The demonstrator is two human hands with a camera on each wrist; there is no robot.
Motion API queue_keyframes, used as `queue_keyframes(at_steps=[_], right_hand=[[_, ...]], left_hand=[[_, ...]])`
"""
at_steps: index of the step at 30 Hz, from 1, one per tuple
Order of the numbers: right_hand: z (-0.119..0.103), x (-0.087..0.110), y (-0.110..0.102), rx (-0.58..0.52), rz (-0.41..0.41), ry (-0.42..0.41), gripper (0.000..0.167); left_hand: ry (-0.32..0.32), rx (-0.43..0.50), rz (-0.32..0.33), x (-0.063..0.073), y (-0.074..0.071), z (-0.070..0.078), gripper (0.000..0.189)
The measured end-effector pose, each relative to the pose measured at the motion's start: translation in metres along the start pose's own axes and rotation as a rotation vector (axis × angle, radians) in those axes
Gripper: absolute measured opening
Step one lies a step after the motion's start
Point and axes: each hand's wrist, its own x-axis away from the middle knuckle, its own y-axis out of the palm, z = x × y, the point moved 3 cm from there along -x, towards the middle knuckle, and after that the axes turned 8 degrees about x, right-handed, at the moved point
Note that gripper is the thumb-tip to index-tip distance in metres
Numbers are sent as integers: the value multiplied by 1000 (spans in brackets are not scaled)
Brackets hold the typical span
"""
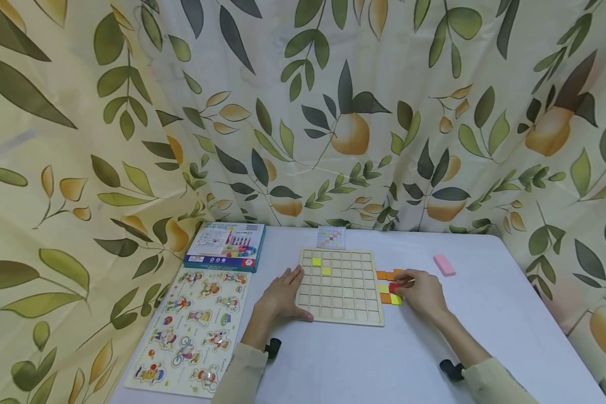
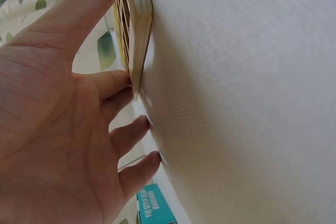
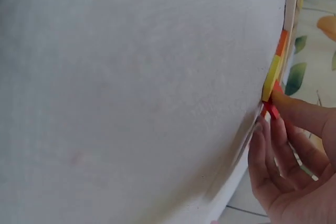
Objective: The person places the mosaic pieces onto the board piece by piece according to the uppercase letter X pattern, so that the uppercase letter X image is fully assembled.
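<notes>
A wooden grid board (image 1: 343,292) lies flat on the table, with two yellow tiles (image 1: 316,262) in its upper left cells. My left hand (image 1: 279,295) rests at the board's left edge, fingers spread and fairly straight; in the left wrist view, the thumb and forefinger touch the board's side (image 2: 139,30). Right of the board, my right hand (image 1: 425,294) pinches a red tile (image 3: 271,109) between thumb and fingers. Around that tile lie orange tiles (image 1: 385,275) and yellow tiles (image 1: 396,299), close against the board's right edge.
Behind the board sits a small pattern card (image 1: 331,237) with coloured squares. To the left are a blue-edged box (image 1: 224,247) and a picture board (image 1: 192,331) with cartoon figures. A pink block (image 1: 444,265) lies at the right. A leaf-print curtain (image 1: 333,185) hangs behind the table.
</notes>
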Motion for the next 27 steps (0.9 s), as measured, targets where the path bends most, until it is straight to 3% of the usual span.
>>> queue_keyframes(at_steps=[12,27], right_hand=[[-1,2,-10,-79,-47,41,25],[-36,-14,-6,-128,-25,-39,23]], left_hand=[[-3,-21,-9,-1,2,-1,127],[-11,-21,-7,-1,1,0,126]])
